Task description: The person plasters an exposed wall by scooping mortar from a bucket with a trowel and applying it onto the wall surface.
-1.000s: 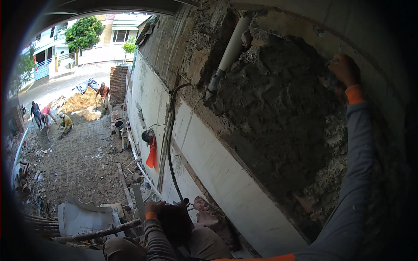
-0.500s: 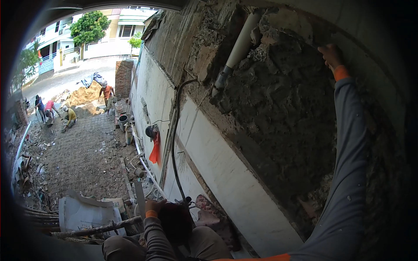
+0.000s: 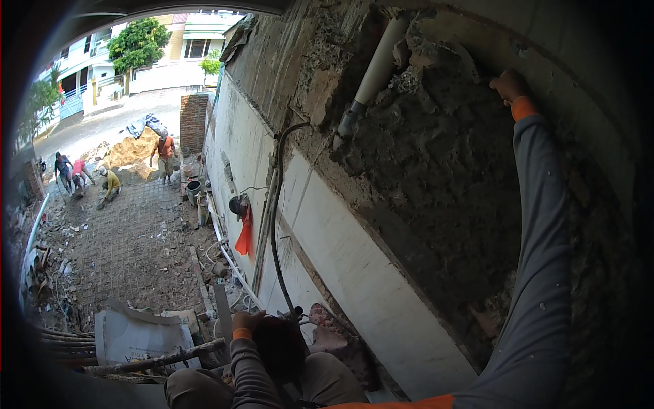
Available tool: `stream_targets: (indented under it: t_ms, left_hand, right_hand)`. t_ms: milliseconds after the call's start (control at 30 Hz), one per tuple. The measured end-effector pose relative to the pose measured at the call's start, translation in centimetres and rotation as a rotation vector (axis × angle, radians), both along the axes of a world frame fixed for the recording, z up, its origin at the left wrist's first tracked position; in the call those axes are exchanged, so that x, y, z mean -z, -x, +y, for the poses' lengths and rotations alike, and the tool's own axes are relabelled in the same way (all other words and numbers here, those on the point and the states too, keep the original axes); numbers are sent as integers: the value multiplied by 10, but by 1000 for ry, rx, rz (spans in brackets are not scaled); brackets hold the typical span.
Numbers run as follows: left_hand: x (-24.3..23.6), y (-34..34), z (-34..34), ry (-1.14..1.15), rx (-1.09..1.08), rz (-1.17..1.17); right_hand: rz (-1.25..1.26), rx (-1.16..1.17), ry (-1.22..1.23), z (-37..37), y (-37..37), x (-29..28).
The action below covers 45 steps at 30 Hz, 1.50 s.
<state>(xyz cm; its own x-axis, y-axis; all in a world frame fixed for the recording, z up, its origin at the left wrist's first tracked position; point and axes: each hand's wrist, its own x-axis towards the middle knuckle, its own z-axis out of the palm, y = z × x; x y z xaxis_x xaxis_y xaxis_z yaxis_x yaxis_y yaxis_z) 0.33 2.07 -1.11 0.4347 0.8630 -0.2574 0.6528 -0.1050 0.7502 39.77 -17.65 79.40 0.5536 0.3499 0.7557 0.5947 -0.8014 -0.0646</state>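
Observation:
My right arm stretches up along the wall. At its end my right hand (image 3: 511, 87) is closed, with fingers curled near the upper edge of the rough wet mortar (image 3: 436, 163); anything inside it is hidden. Low in the middle, my left hand (image 3: 248, 320) is closed at the rim of a dark round container (image 3: 278, 349), in front of my knees. What the container holds is too dark to tell. Beside that hand a flat grey strip (image 3: 222, 310) stands upright.
A white pipe (image 3: 381, 61) and a black hose (image 3: 276, 204) run along the wall. A helmet (image 3: 238, 204) and orange cloth (image 3: 244, 235) hang there. Poles (image 3: 163, 358) and a white sack (image 3: 133, 337) lie at lower left. Several people work on the rubble ground (image 3: 136, 252) far below.
My right hand has shifted slightly left and down along the mortar's upper edge. My left hand stays at the container. Below, the person in orange has straightened up.

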Motion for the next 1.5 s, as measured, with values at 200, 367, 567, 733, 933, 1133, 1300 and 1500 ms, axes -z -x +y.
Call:
stream_targets:
  t_ms: [200, 367, 567, 733, 933, 1133, 1300, 1500]
  left_hand:
    - [-37, -2, -2, 120, 49, 26]
    - [-30, 2, -1, 106, 52, 52]
    - [-49, 2, -14, 75, 26, 13]
    - [-44, 4, -10, 121, 21, -7]
    - [-29, 2, -4, 104, -1, 2]
    - [-15, 0, -4, 56, 30, -6]
    - [-4, 2, -4, 83, -7, -55]
    - [-39, 1, -8, 90, 7, 28]
  right_hand:
    - [-136, 288, 231, -50, 41, -11]
    - [-492, 338, 272, -58, 75, 7]
    - [32, -384, 35, -45, 77, 16]
    - [255, -236, 52, -26, 9, 11]
    - [27, -262, -19, -49, -13, 62]
    - [-80, -49, 283, -11, 4, 148]
    - [-152, 156, 322, -17, 2, 145]
    - [-237, 170, 302, -76, 15, 97]
